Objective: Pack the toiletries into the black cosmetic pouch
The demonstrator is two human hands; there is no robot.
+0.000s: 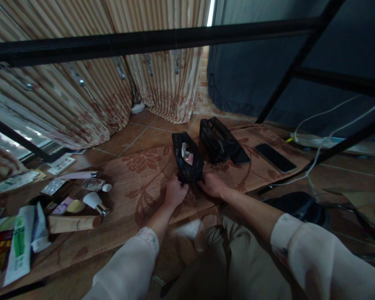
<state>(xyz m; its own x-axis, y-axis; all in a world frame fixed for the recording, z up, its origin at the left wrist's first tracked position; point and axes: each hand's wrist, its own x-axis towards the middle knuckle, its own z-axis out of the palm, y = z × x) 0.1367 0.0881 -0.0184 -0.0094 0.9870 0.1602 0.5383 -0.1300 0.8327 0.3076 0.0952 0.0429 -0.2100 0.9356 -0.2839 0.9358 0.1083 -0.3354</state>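
A black cosmetic bag (197, 161) stands on the brown patterned mat with its top open, and small pink and white items (187, 154) show inside. My left hand (176, 191) has its fingers closed at the bag's near left corner. At the near right corner my right hand (211, 184) is closed on the same bag. The fingertips of both hands are partly hidden against it. Just beyond and to the right sits a second black bag (214, 141), apart from my hands.
On the mat (137, 179), a phone (275, 157) and a dark flat object (240, 154) lie to the right. Several tubes and bottles, among them a white-green tube (20, 243) and white bottle (95, 202), lie left. A black metal frame (150, 39) crosses ahead; a white cable (321, 143) hangs right.
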